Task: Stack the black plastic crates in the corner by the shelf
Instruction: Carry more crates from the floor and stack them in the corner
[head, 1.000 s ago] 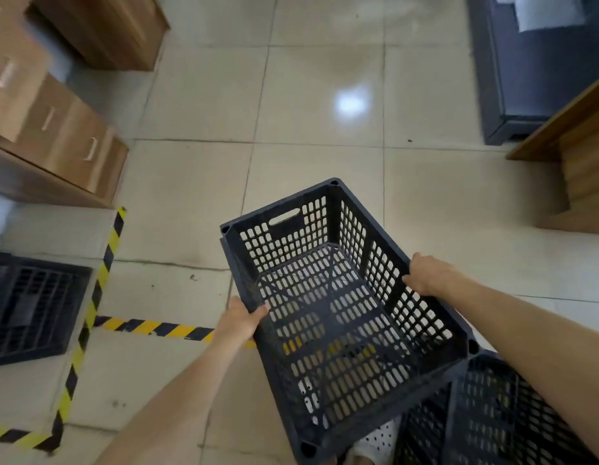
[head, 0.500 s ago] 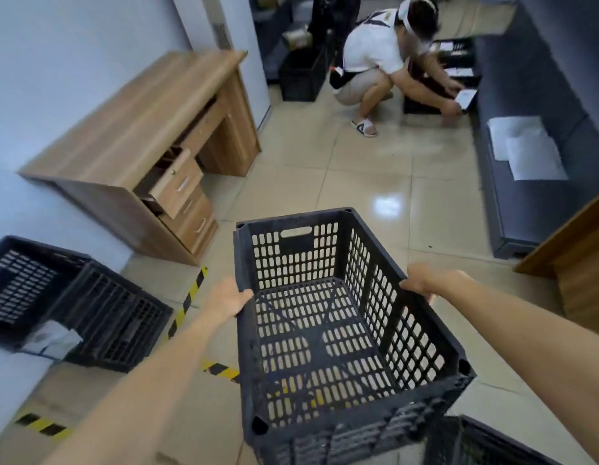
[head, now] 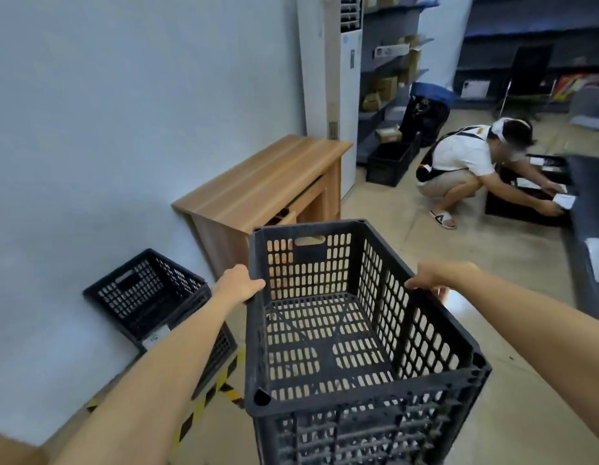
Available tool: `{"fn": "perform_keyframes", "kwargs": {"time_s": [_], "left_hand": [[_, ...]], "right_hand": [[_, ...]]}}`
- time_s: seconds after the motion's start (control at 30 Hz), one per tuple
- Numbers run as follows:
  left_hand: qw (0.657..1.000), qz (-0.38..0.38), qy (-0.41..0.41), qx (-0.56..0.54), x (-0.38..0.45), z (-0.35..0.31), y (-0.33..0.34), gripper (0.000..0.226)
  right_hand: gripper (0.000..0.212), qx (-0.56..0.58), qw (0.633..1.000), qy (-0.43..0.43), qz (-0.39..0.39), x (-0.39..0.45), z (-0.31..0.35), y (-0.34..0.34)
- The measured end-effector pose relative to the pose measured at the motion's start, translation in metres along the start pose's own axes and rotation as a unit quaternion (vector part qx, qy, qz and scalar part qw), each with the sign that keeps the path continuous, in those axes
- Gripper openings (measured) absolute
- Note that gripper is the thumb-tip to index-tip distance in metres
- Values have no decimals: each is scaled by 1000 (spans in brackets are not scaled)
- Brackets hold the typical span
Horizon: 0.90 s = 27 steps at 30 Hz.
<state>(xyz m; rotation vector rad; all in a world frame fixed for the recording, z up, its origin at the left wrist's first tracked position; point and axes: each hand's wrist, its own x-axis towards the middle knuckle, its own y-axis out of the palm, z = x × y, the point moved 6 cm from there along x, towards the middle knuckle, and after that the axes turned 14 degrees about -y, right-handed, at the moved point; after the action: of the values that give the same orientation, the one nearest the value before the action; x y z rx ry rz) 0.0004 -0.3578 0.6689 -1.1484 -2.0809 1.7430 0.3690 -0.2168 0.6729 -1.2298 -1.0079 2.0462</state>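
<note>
Against the pale blue wall at far left, 2 black perforated plastic crates (head: 147,292) are seen on the tiled floor (head: 512,391), 1 seated in or on the other and skewed; which of the 2 cannot be told. A white label (head: 156,336) is noted on the lower rim. Strips of yellow-and-black floor tape (head: 204,402) run just beside them.

Left hand (head: 236,285): clamped over the left rim of a third black perforated plastic crate (head: 341,333), thumb hooked inside the wall. The crate is held clear of the floor, open side up, empty, in front of the body. Right hand (head: 435,275): clamped on the right rim, fingers curled over the edge. The hands are thus held apart, 1 on each long side.

Behind the carried crate, a light wooden desk (head: 268,182) is set against the wall; beyond it stand a tall white air-conditioner unit (head: 341,78) and grey metal shelving (head: 388,75). At right, a crouching person in a white shirt (head: 465,162) is busy with other dark crates.

Step in hand, as judged: carrying, with the crate not yet set down. The next move is judged to call for a turn toward the 2 crates by the wall, the carried crate being squared over the top rim and lowered level so that it seats.
</note>
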Motion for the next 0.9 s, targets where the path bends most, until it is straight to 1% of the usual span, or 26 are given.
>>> {"fn": "perform_keyframes", "kwargs": {"time_s": [0.1, 0.23, 0.3, 0.43, 0.53, 0.6, 0.67, 0.77, 0.83, 0.9], "left_hand": [[1000, -12, -26, 8, 21, 49, -43, 32], [997, -25, -73, -5, 36, 111, -86, 27], [993, -44, -102, -33, 42, 140, -102, 26], [981, -103, -153, -65, 53, 190, -130, 24], [974, -126, -176, -69, 58, 219, -139, 22], [969, -128, -201, -64, 65, 239, -142, 19], [965, -129, -220, -62, 78, 253, -142, 16], [960, -133, -241, -58, 100, 266, -143, 13], [959, -126, -251, -46, 119, 272, -144, 16], [957, -113, -267, -33, 136, 271, -149, 13]], "right_hand": [[47, -40, 999, -36, 3, 23, 70, -17], [46, -61, 995, -79, 18, 44, 160, -24], [44, -82, 991, -101, 16, 55, 196, -23], [50, -126, 981, -145, 25, 80, 262, -18], [47, -134, 975, -173, 45, 95, 301, -10], [47, -133, 971, -189, 63, 113, 323, -1], [50, -131, 967, -201, 82, 140, 340, 9], [53, -138, 962, -206, 112, 189, 360, 21], [53, -138, 957, -221, 125, 222, 373, 24], [57, -135, 952, -237, 138, 252, 385, 24]]}}
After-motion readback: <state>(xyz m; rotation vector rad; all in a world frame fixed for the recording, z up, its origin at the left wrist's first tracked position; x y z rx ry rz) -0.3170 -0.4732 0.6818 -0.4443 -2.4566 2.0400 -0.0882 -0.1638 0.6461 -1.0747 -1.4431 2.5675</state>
